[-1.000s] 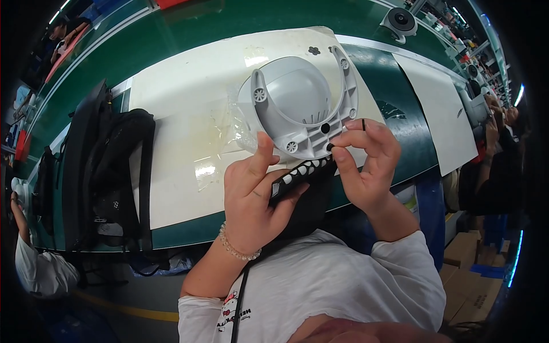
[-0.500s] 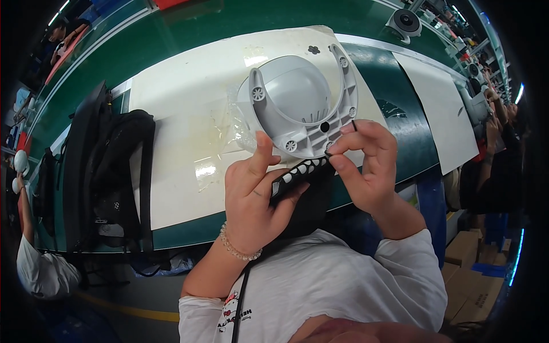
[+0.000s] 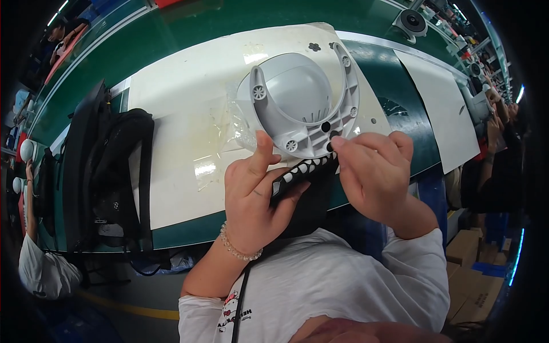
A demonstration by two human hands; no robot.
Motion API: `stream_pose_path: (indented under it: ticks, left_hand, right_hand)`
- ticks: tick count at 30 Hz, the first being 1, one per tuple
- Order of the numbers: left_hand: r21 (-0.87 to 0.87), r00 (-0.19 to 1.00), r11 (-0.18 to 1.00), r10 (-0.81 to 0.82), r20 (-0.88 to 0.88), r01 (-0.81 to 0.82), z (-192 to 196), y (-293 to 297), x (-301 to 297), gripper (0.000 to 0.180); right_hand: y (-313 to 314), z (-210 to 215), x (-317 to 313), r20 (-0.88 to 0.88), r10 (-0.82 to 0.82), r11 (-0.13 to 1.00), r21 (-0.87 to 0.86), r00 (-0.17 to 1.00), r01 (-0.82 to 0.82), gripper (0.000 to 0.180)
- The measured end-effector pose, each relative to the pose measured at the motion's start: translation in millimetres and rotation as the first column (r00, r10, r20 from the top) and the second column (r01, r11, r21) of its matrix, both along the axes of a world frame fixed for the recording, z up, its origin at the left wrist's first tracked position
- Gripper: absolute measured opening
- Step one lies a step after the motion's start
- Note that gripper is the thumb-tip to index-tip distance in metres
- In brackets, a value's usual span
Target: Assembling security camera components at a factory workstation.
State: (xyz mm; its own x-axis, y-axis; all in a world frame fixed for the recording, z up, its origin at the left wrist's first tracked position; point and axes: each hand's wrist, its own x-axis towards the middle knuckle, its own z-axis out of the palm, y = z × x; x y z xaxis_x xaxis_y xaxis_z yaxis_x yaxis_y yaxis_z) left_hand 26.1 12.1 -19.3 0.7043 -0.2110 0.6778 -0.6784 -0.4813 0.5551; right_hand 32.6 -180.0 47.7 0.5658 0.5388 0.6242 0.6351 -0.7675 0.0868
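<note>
A white plastic housing (image 3: 274, 123) with a rounded bowl and a ribbed, curved rim lies on the work surface in front of me. My left hand (image 3: 249, 197) grips a black sheet (image 3: 303, 171) with a row of white round spots, tilted below the rim's near edge. My right hand (image 3: 374, 174) has its thumb and forefinger pinched on a small dark round pad (image 3: 334, 135) at the near right of the rim. Another black round pad (image 3: 326, 127) sits on the rim just beside it. The fingertips partly hide the pinched pad.
A pale board (image 3: 177, 143) with clear tape lies under the housing on a green table. Black bags (image 3: 123, 166) stand at the left. A round white-and-black device (image 3: 412, 24) is at the far right. Other people work at both sides; cardboard boxes (image 3: 474, 286) stand lower right.
My right hand has turned and moved slightly right, its fingertips now against the rim rather than at the sheet's end. My left hand and the sheet have hardly moved.
</note>
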Motion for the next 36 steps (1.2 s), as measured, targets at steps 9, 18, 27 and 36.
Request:
stream_pose_path:
  ticks: [9,18,27,36]
  left_hand:
    - [-0.019,1.000,1.000,0.013,0.018,-0.013,0.8,-1.7,1.8,0.048]
    - [-0.084,0.999,0.996,0.036,0.001,-0.035,-1.2,-1.7,2.1,0.030]
    - [-0.076,0.999,0.996,0.035,-0.033,-0.038,-0.8,-3.9,0.7,0.029]
    - [-0.079,0.999,0.996,0.028,-0.037,-0.031,-0.8,-4.8,1.5,0.028]
  right_hand:
    - [-11.0,-9.3,0.6,0.071,0.209,0.944,0.245,0.975,-0.220,0.039]
    - [-12.3,-27.2,16.3,-0.134,0.319,0.809,0.555,0.938,-0.195,0.029]
    - [-22.0,-32.6,45.3,-0.378,0.436,0.551,0.830,0.816,0.090,0.009]
    - [-17.1,-35.4,44.2,-0.291,0.293,0.626,0.779,0.911,0.047,0.011]
